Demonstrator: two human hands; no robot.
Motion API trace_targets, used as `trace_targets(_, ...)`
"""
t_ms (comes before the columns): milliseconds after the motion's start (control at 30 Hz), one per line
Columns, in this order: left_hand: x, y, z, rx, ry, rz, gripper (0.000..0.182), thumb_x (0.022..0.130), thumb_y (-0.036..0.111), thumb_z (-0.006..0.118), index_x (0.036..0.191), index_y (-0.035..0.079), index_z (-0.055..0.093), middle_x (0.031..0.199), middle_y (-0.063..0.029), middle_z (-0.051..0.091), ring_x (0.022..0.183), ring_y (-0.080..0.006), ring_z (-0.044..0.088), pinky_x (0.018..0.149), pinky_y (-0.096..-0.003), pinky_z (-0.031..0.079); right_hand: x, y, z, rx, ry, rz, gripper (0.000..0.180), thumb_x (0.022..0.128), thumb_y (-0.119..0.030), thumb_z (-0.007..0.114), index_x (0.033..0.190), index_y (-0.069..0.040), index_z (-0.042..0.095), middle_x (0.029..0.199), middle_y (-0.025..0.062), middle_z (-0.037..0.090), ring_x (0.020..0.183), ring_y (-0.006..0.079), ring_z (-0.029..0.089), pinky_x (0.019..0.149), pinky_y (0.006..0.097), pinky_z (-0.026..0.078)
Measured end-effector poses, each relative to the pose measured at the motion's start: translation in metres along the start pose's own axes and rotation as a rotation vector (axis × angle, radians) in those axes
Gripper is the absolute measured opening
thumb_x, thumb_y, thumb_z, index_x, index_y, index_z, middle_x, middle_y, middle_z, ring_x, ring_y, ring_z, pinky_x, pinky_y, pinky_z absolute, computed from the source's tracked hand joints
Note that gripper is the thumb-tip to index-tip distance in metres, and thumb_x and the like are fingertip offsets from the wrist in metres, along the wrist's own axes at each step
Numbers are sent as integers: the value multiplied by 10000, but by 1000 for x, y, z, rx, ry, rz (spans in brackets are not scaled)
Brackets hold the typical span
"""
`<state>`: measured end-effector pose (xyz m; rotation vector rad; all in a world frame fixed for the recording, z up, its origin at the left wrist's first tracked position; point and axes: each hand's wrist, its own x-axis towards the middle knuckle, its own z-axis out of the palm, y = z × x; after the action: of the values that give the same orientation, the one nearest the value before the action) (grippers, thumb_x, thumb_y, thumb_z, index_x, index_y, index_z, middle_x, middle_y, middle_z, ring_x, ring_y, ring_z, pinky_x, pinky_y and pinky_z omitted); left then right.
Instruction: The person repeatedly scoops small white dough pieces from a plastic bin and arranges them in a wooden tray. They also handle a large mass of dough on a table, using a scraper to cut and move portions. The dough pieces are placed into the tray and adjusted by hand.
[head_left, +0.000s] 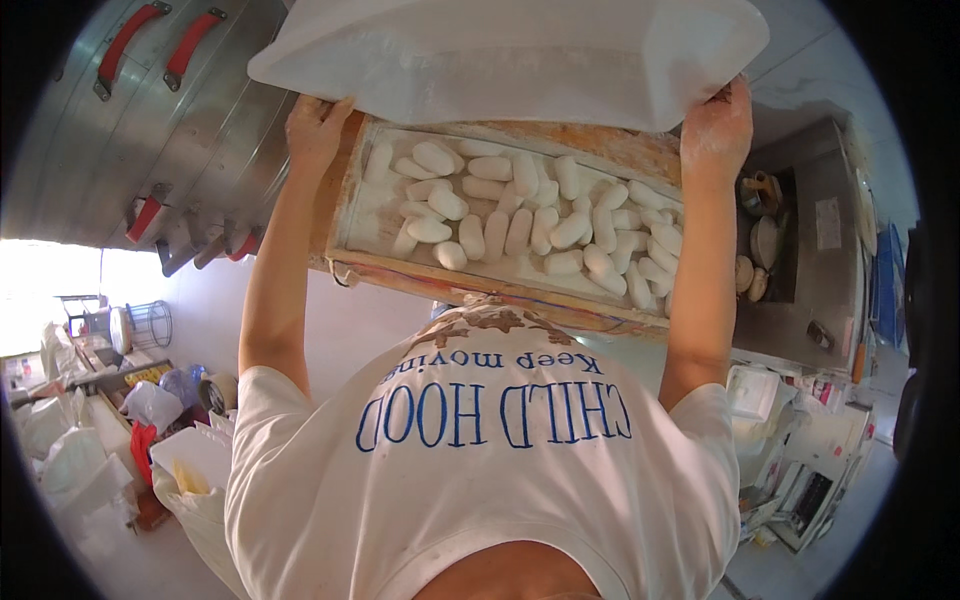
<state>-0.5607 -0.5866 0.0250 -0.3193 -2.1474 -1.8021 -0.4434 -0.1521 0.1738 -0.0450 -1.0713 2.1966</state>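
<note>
A large white plastic tub is raised and tilted at the top of the view, its near side towards me. My left hand grips its left rim, with the fingers mostly hidden behind the plastic. At the right corner my right hand, dusted with flour, grips the same tub. Below the tub lies a shallow wooden box, floured inside. Many oblong white dough pieces lie in it, some on top of others. My right forearm covers the box's right end. The inside of the tub is not in view.
Stainless steel equipment with red handles stands at the left. At the right, a steel unit has an opening holding bowls. Plastic bags and boxes crowd the lower left; a white foam box sits lower right.
</note>
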Motion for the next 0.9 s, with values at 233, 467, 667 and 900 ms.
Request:
trace_targets(233,26,100,14,279,-96,194,341,880,133,731,1184,10,640,1028,-71,717,934,-132,663,843,-284,519,-45,-44,-40,-639,217,-215,281,903,-217,738,1040,6,634,939,36,624,782,115,560,687,277,470)
trace_targets(467,-21,106,97,-29,-585,252,402,885,259,725,1223,53,655,1111,-106,716,1006,-212,682,879,-316,518,-212,-230,-260,-714,534,-201,460,1018,-333,531,1323,10,571,1314,141,593,1166,246,593,955,357,525)
trace_targets(667,-99,10,144,262,-843,383,514,866,326,712,1300,73,603,1386,-188,539,1284,-357,504,1074,-436,399,-444,-227,-310,-386,1211,-292,529,1013,-343,520,1408,-1,438,1380,148,538,1259,300,529,1062,481,450)
trace_targets(900,-126,-44,210,592,-768,573,508,913,287,653,1343,33,561,1377,-233,522,1257,-371,501,1070,-440,382,-681,-136,-423,19,1771,-73,269,903,-326,598,941,-75,510,901,69,518,801,244,510,670,408,457)
